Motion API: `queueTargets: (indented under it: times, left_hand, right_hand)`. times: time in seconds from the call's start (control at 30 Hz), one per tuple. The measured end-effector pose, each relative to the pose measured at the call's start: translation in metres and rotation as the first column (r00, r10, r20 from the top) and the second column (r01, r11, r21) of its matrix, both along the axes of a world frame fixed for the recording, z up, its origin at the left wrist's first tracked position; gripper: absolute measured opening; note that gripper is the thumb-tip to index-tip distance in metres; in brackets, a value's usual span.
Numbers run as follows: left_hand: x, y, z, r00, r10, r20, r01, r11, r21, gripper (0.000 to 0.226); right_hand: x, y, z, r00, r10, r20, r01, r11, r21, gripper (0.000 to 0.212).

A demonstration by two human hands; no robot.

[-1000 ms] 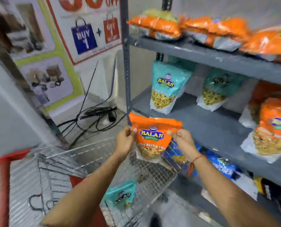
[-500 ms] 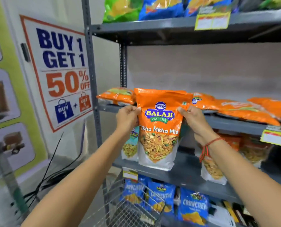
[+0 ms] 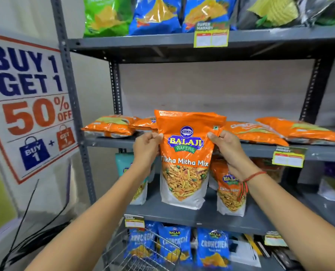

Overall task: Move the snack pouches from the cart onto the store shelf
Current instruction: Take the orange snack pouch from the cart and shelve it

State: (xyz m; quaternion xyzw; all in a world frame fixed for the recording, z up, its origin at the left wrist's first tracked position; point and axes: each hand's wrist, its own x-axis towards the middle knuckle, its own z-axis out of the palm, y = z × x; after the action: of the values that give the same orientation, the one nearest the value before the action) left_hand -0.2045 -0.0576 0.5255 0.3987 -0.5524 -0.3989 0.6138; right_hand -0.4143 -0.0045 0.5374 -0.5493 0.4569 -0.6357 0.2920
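I hold an orange Balaji "Tikha Mitha Mix" snack pouch [image 3: 185,159] upright in front of the grey store shelf [image 3: 260,150]. My left hand [image 3: 146,146] pinches its left edge and my right hand [image 3: 226,147] grips its right edge, both near the top. The pouch's top reaches above the shelf board where several orange pouches [image 3: 111,126] lie flat. Only a front corner of the wire cart [image 3: 143,257] shows at the bottom.
Teal [image 3: 123,163] and orange pouches [image 3: 228,190] stand on the shelf below. Blue chip bags [image 3: 212,249] fill the lowest level, green and blue bags [image 3: 156,14] the top one. A sale poster [image 3: 27,102] hangs on the left wall, with black cables [image 3: 26,222] beneath.
Both hands lifted the orange pouch from above the cart up to the level of the shelf with the flat orange pouches. My view rose with it, and the cart dropped almost out of sight.
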Motion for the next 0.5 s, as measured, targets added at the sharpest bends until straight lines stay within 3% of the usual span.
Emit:
queueTargets:
  times: [0.23, 0.4, 0.5]
  left_hand:
    - [-0.055, -0.001, -0.068, 0.987, -0.153, -0.039, 0.154, 0.988, 0.032, 0.019]
    - [-0.126, -0.003, -0.12, 0.978, -0.21, 0.008, 0.207, 0.97, 0.125, 0.019]
    - [-0.181, -0.004, -0.147, 0.964, -0.263, 0.035, 0.253, 0.95, 0.183, 0.018]
  right_hand:
    - [-0.066, 0.015, -0.054, 0.997, -0.07, -0.027, 0.072, 0.994, 0.087, 0.02]
    - [-0.139, 0.022, -0.103, 0.988, -0.146, -0.051, 0.153, 0.971, 0.185, 0.01]
    - [-0.195, 0.022, -0.131, 0.981, -0.188, -0.055, 0.196, 0.946, 0.258, 0.015]
